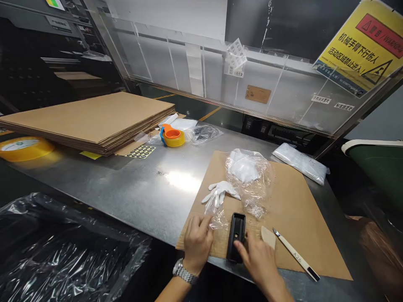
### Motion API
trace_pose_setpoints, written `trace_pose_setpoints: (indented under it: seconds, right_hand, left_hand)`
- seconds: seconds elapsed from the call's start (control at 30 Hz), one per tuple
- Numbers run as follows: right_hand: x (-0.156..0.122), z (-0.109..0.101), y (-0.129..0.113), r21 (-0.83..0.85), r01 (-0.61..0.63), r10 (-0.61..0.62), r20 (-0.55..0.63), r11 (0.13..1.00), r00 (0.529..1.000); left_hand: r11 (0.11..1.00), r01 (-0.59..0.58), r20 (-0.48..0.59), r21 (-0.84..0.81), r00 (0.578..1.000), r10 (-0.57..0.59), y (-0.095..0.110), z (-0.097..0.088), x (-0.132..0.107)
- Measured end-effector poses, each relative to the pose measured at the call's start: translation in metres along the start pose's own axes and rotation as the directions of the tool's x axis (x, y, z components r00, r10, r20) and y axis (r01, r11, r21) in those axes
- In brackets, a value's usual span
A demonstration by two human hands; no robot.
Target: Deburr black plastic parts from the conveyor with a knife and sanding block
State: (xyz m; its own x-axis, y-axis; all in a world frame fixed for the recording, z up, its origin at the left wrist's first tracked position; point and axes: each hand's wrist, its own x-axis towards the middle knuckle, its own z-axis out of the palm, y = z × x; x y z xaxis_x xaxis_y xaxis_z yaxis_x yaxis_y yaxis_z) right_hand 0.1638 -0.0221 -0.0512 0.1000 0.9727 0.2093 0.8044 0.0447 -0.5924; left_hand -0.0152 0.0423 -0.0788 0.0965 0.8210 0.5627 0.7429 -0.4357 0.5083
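My left hand (pixel 198 239), a metal watch on its wrist, is closed with curled fingers at the near edge of the cardboard sheet. Its fingertips meet a piece of clear plastic film (pixel 218 219) below a white glove (pixel 220 192); what they hold, if anything, is hidden. A narrow black tray-like part (pixel 236 228) lies between my hands, hollow side up. My right hand (pixel 260 256) grips its right wall, thumb over the inside. Just beyond those fingers is a beige pad (pixel 268 238). To the right lies a white-handled craft knife (pixel 296 253), blade pointing away.
A crumpled clear bag (pixel 247 167) with white contents rests on the cardboard sheet (pixel 292 209). Flat cardboard (pixel 94 117) is stacked at left, near a tape dispenser (pixel 172 136) and a yellow tape roll (pixel 25 149). Black plastic (pixel 72 251) lines a bin at lower left. A transparent panel (pixel 217 75) stands behind.
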Motion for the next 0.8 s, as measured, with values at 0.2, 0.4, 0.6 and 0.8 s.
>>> trace_pose_setpoints:
  seconds: [0.2, 0.4, 0.6, 0.8]
  right_hand:
    - [-0.031, 0.006, 0.007, 0.091, -0.102, 0.094, 0.095, 0.991, 0.991]
    - [-0.038, 0.0, -0.006, 0.412, -0.353, 0.095, 0.529, 0.84, 0.843]
    - [-0.032, 0.01, 0.004, 0.246, -0.389, 0.255, 0.439, 0.888, 0.861]
    - [-0.037, 0.017, -0.01, -0.133, -0.152, 0.182, 0.256, 0.979, 0.949]
  left_hand:
    - [0.991, 0.119, 0.229, 0.056, 0.965, -0.129, 0.009, -0.002, -0.008]
    - [0.988, 0.149, 0.468, -0.047, 0.877, -0.11, 0.013, -0.016, 0.005]
    - [0.99, 0.077, 0.564, -0.115, 0.826, 0.001, 0.006, -0.025, 0.005]
    - [0.998, -0.065, 0.491, 0.012, 0.869, 0.05, 0.026, -0.021, -0.012]
